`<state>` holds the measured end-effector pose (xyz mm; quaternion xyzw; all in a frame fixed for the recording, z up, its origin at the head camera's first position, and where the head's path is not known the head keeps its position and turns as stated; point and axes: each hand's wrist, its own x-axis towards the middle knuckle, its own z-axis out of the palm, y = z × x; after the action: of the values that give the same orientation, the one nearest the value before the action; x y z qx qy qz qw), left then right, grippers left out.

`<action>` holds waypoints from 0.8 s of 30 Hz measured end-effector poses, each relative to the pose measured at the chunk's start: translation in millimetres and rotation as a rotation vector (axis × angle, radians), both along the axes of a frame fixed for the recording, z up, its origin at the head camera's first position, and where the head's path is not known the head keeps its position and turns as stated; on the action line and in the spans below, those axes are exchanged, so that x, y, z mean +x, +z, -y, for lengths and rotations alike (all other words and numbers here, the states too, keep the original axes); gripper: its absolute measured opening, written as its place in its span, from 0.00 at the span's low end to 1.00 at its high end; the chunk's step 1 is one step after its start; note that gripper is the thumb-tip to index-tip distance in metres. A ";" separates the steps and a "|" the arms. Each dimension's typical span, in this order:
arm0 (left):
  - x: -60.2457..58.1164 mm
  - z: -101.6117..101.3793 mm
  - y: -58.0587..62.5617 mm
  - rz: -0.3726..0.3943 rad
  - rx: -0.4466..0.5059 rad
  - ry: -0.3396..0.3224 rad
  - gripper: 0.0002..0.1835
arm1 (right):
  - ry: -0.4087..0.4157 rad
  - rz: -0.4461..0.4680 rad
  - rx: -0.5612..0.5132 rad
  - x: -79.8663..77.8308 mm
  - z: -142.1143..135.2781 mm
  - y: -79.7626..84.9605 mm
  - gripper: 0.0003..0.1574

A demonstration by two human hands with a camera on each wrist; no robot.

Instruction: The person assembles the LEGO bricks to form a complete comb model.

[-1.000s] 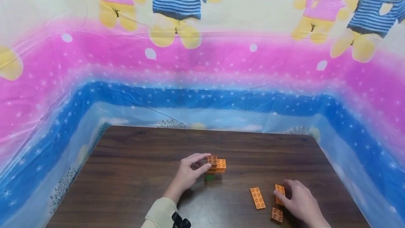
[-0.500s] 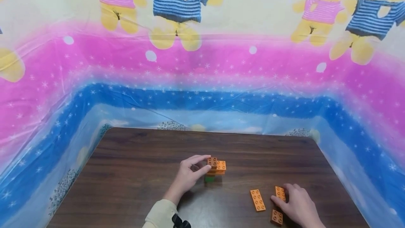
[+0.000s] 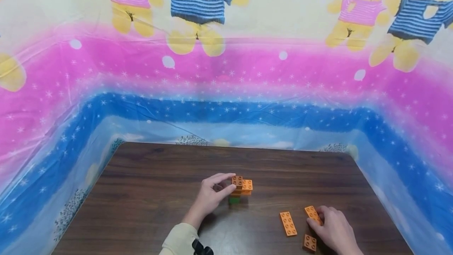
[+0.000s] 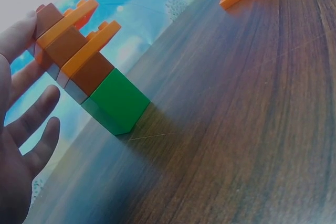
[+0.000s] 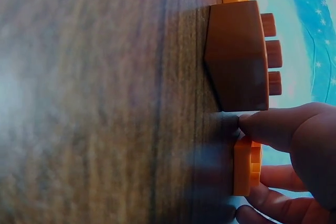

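Note:
At mid-table a tower of toy building bricks stands upright. It has a green brick [image 4: 116,100] at the bottom, then brown bricks alternating with thin orange bricks that jut out to one side. My left hand [image 3: 210,195] pinches the brown top brick [image 3: 237,181] between thumb and fingers; its other fingers are spread in the left wrist view. To the right, my right hand [image 3: 334,227] has thumb and fingers on either side of a thin orange brick [image 3: 311,213], pinching it at the table. Part of this brick is hidden by the fingers.
A second thin orange brick [image 3: 288,224] lies flat, left of the right hand. A loose brown brick [image 3: 309,243] sits near the front, close to the right thumb. The dark wooden table [image 3: 159,168] is bordered by a printed cloth [image 3: 226,109] behind.
The thin orange brick at my right hand has turned slightly, its far end swinging left. My right thumb first moved away from it, then came back against it. My left hand stays on the tower.

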<state>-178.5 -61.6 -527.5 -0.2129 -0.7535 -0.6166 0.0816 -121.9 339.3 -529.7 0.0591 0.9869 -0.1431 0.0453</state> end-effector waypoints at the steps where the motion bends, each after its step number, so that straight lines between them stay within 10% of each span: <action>1: 0.0 0.2 -0.3 -0.002 0.000 0.000 0.18 | 0.002 0.000 0.000 -0.1 0.2 0.4 0.31; 24: 0.8 1.0 2.2 0.021 -0.005 -0.002 0.17 | 0.049 -0.060 -0.027 -2.5 1.0 0.5 0.24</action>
<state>-177.7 -62.6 -525.3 -0.2075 -0.7555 -0.6171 0.0725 -124.3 338.3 -529.3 0.0299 0.9870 -0.1569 0.0199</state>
